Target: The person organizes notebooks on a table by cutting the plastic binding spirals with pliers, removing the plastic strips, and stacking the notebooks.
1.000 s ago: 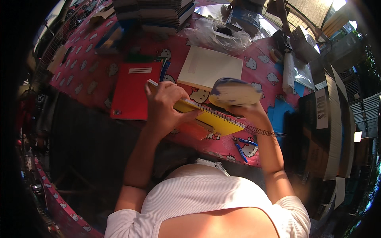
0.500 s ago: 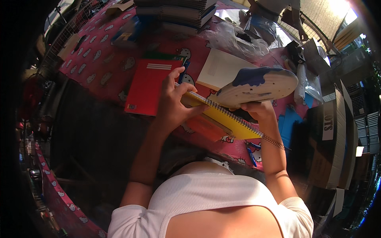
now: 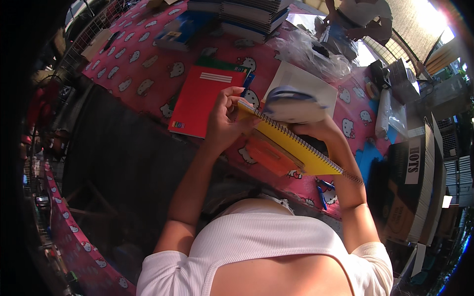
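Observation:
My left hand (image 3: 228, 116) is closed on the upper left end of a yellow spiral notebook (image 3: 284, 139), which is held tilted on edge. A row of wire loops runs along the notebook's top edge, and a length of loose coil (image 3: 352, 176) sticks out past its lower right end, by my right forearm. My right hand (image 3: 316, 129) grips an oblong white-and-blue thing shaped like a slipper (image 3: 294, 106), smeared by motion. It hangs just above the wire edge. Below the notebook, an orange piece (image 3: 270, 154) lies on the table.
A red notebook (image 3: 207, 98) lies left on the pink patterned tablecloth (image 3: 133, 74). Beyond my hands are an off-white pad (image 3: 301, 81), plastic wrap (image 3: 316, 56) and stacked notebooks (image 3: 254, 17). Blue-handled pliers (image 3: 322, 196) and a cardboard box (image 3: 412, 182) are at right. Another person (image 3: 363, 19) stands opposite.
The slipper-like thing has swung left and down toward the wire edge, turning as it went. My left hand still grips the notebook. The whole view has shifted slightly.

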`<action>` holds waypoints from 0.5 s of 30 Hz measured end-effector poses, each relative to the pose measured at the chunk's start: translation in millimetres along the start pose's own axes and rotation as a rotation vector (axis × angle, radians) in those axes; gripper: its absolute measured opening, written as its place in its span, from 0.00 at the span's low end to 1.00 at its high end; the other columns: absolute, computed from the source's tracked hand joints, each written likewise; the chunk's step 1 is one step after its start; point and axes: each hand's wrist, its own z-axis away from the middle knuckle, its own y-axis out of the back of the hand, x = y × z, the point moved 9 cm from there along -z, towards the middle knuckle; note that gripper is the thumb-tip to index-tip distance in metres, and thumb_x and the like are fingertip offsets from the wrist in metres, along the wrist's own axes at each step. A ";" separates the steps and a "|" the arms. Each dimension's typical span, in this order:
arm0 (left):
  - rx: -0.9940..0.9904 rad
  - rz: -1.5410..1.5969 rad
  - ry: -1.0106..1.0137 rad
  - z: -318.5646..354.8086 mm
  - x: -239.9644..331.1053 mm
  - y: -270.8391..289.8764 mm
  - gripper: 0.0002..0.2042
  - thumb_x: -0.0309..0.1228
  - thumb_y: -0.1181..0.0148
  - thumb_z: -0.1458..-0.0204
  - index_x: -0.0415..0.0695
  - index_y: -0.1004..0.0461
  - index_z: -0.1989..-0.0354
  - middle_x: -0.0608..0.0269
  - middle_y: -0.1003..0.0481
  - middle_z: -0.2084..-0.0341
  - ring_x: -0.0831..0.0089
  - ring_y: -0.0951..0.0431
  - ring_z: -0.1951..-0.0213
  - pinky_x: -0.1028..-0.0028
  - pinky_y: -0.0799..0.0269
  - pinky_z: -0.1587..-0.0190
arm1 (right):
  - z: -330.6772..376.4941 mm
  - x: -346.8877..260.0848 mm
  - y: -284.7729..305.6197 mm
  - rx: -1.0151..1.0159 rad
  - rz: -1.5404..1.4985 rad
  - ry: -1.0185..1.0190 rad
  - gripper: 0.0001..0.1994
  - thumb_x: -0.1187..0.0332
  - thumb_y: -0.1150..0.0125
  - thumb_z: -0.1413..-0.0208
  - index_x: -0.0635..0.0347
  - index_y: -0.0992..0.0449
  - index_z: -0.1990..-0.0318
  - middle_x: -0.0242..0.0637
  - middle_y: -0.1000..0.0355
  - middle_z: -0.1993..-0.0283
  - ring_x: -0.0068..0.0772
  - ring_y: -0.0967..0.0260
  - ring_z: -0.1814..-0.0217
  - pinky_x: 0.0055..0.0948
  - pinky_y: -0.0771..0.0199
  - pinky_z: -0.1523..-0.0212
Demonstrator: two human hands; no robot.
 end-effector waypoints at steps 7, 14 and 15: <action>0.023 0.156 -0.061 4.2 -16.6 24.7 0.19 0.13 0.41 0.50 0.41 0.27 0.49 0.62 0.23 0.57 0.76 0.24 0.54 0.76 0.27 0.52 | -16.2 -9.3 -26.3 -0.028 0.792 -0.025 0.26 0.70 0.32 0.66 0.59 0.27 0.52 0.49 0.25 0.61 0.47 0.24 0.61 0.38 0.25 0.61; -0.200 0.160 0.062 -10.4 -13.7 6.0 0.15 0.15 0.42 0.48 0.40 0.26 0.52 0.63 0.23 0.60 0.77 0.25 0.56 0.74 0.30 0.50 | 159.8 1.0 209.2 1.260 1.381 -0.353 0.17 0.65 0.35 0.55 0.60 0.30 0.57 0.47 0.28 0.54 0.55 0.29 0.53 0.44 0.28 0.54; -0.231 0.301 0.055 -15.6 -11.2 -0.8 0.12 0.17 0.42 0.47 0.39 0.26 0.54 0.63 0.24 0.60 0.76 0.25 0.56 0.73 0.31 0.49 | 174.4 16.8 226.7 1.090 1.433 -0.400 0.21 0.64 0.34 0.56 0.61 0.29 0.54 0.49 0.28 0.52 0.53 0.30 0.50 0.43 0.29 0.51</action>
